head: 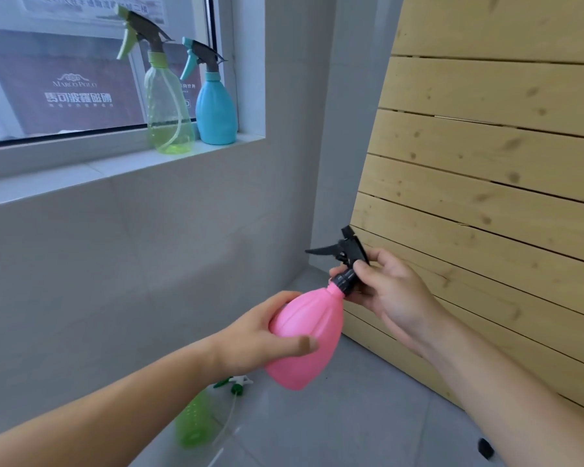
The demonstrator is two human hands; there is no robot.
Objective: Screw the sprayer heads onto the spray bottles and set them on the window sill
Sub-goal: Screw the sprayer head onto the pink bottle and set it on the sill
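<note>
Left hand: the left hand [250, 335] gripped the body of the opaque pink plastic spray bottle [305, 335], thumb pressed across its near side and the other fingers wrapped behind it, out of sight.
Pink bottle: it was held in the air, tilted so that its neck pointed up and to the right, its base down towards the grey floor [368, 416].
Right hand: the right hand [390, 294] pinched the black plastic sprayer head [347, 261] at its collar, fingertips closed around the collar where it met the pink neck.
Sprayer head: it sat on the bottle's neck with its trigger lever sticking out to the left; how far it was threaded on cannot be told.
Window sill: on the white window sill [91, 170] stood two bottles upright, just beside each other: a clear yellow-green spray bottle with a green-and-dark sprayer [169, 106] and an opaque light-blue spray bottle with a blue-and-dark sprayer [215, 106].
Floor: below the left forearm lay a translucent green dotted bottle [194, 423] on its side, and near it a white-and-green sprayer head with a long dip tube [235, 387], apart from the bottle.
Right side: a pale slatted wooden panel [486, 163] leaned there.
</note>
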